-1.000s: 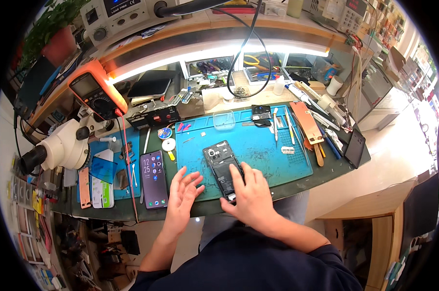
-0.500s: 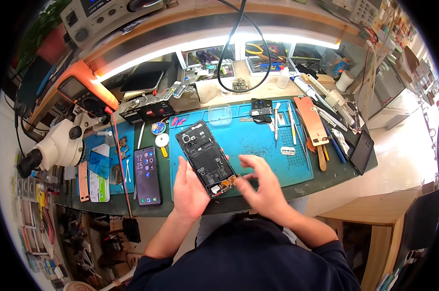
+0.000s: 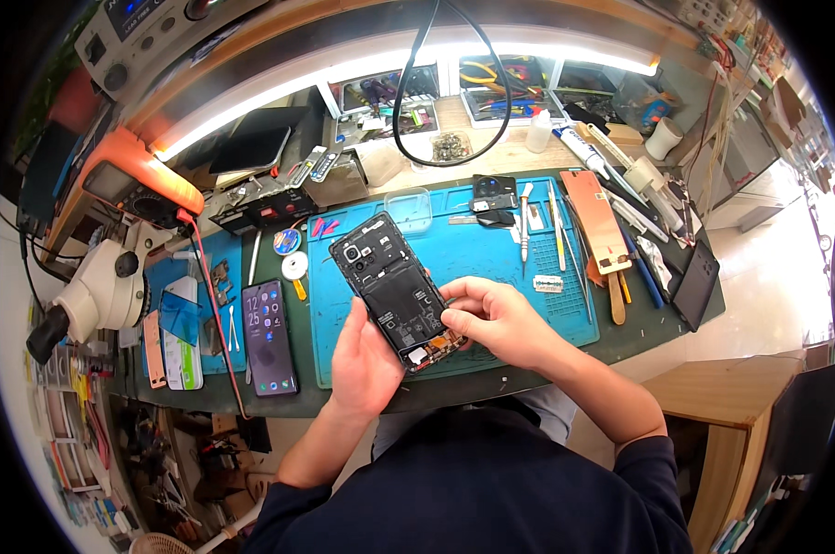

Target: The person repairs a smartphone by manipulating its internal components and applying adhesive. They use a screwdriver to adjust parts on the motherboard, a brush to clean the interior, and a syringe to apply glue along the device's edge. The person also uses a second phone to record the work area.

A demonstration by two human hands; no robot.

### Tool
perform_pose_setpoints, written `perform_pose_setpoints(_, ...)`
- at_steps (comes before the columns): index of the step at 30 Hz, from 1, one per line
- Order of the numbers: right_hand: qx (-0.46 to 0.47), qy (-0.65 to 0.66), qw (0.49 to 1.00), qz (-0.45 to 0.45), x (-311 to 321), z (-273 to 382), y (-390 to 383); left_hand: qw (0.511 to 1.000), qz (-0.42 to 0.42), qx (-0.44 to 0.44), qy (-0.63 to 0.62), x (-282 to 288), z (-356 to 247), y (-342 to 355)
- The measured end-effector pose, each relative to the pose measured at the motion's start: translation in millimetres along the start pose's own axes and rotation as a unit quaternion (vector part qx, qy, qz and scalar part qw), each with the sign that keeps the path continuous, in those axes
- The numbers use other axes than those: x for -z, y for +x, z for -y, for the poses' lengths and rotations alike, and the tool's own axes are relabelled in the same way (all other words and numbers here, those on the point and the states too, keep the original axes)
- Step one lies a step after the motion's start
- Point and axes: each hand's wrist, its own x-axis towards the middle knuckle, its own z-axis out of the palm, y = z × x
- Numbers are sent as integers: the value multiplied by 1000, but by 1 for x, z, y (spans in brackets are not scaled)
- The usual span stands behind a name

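White strip light (image 3: 565, 57) shone along the back of a cluttered dark green workbench (image 3: 653, 327), where a blue mat (image 3: 491, 257) lay in the middle, with a microscope (image 3: 103, 286) and an orange multimeter (image 3: 140, 175) to its left. An opened black phone (image 3: 397, 294) was tilted above the mat's front, cradled in the left hand (image 3: 366, 369); the right hand (image 3: 498, 319), fingers bent, met its right edge, whether gripping I could not tell. Pale floor (image 3: 759, 277) gleamed at right.

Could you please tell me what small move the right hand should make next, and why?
I'd perhaps steady the opened phone with the right hand at its right edge, since the left hand supports it from the left and its lower-end circuitry lies exposed.
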Motion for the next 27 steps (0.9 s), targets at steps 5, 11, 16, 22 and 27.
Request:
perform_pose_setpoints(5,-13,46,999,18,-7,2,8,999,25,-26,-33,8,-6,4)
perform_pose_setpoints(11,-30,38,998,34,-16,2,20,999,1,-40,0,15,-8,-2)
perform_pose_setpoints(16,10,-63,997,33,-18,3,23,999,-1,-39,6,21,-9,-5)
perform_pose_setpoints(22,-10,-59,997,48,-20,0,26,1000,1,-25,1,25,-12,-7)
perform_pose_setpoints(27,111,-259,958,-43,-38,11,11,998,-18,-29,-50,21,-6,-7)
